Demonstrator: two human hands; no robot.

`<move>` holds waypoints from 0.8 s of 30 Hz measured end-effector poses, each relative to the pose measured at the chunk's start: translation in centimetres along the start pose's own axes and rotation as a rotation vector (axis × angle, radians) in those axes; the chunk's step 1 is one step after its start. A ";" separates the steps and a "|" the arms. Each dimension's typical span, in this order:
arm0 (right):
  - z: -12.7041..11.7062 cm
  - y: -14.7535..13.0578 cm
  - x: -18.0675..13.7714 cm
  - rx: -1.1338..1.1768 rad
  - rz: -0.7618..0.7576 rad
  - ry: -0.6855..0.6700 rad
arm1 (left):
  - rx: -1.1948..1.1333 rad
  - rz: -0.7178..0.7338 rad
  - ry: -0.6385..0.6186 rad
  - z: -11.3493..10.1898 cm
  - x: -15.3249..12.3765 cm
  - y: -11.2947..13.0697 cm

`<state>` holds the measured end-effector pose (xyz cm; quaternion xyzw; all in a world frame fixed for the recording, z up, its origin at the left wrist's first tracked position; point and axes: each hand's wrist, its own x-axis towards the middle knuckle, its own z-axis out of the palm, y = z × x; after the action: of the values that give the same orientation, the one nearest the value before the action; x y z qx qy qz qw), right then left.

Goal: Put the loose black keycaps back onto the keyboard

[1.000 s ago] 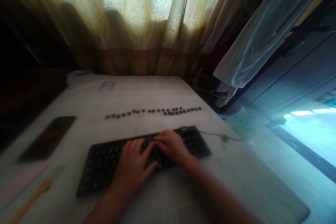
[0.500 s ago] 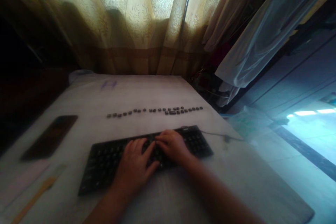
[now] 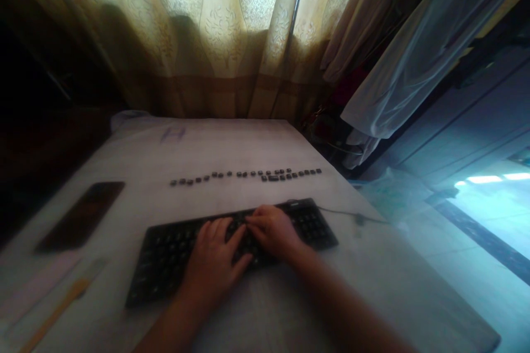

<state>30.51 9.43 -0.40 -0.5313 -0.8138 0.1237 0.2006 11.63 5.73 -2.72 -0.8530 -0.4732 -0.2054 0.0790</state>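
Observation:
A black computer keyboard lies at a slant on the white-covered table. My left hand rests over its middle with the fingers spread, thumb apart from the index finger. Beside it, my right hand is closed in a pinch at the upper middle keys, its fingertips close to my left index finger. Whatever it pinches, if anything, is too small and blurred to make out. Beyond the keyboard, several loose black keycaps stretch in an uneven line, doubled into two rows on the right.
A dark phone-like slab lies at left. Nearer are a pink flat strip and a brush with an orange-yellow handle. The keyboard cable runs right. Patterned curtains hang behind; clothes hang at right.
The view has shifted very slightly. Both hands stay in nearly the same place on the keyboard, and the keycaps lie as before.

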 end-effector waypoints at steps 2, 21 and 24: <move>-0.1 0.1 -0.1 -0.028 -0.060 0.002 | -0.011 -0.004 -0.006 0.1 -0.1 -0.1; -1.6 5.1 0.9 0.444 0.224 0.270 | 0.021 0.101 0.141 0.8 -0.6 -0.6; -2.2 6.0 2.0 0.169 0.246 0.251 | 0.014 0.084 0.163 1.1 -0.7 -0.7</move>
<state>35.75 13.64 -0.55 -0.6191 -0.6981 0.1478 0.3280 10.98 5.89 -4.06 -0.8520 -0.4305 -0.2672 0.1317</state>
